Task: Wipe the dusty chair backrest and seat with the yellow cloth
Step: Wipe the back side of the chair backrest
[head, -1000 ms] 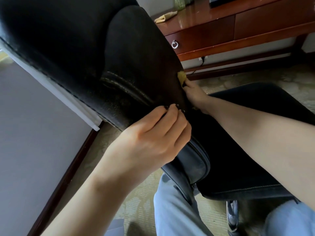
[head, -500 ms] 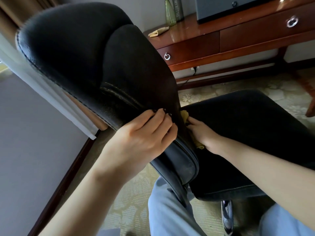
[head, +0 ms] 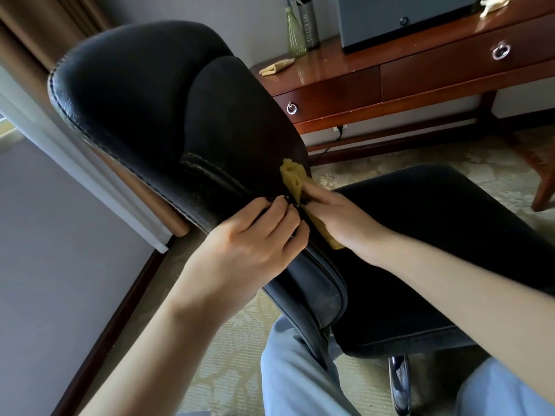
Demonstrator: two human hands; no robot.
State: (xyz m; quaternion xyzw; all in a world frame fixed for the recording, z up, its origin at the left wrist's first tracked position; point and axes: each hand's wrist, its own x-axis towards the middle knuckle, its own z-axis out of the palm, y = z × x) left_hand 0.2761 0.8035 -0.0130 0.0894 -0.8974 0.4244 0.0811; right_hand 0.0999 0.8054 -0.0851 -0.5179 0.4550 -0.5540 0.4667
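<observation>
A black leather chair fills the view, its backrest (head: 156,109) tilted toward me and its seat (head: 435,235) to the right. My left hand (head: 252,244) grips the lower edge of the backrest, fingers curled over it. My right hand (head: 339,217) holds the yellow cloth (head: 292,178) and presses it against the lower front of the backrest, just above the seat crease. Part of the cloth sticks out above my fingers, and another corner shows under my palm.
A wooden desk (head: 405,70) with ring-pull drawers stands behind the chair, carrying a second folded cloth (head: 276,67), a green spray bottle (head: 295,34) and a grey bottle. Curtains (head: 45,31) hang at the left. My light-blue trouser legs (head: 300,379) and patterned carpet are below.
My right hand with the cloth dropped to the seat crease, then slid back up the backrest. The view has tilted up, showing more of the desk. My left hand kept its grip.
</observation>
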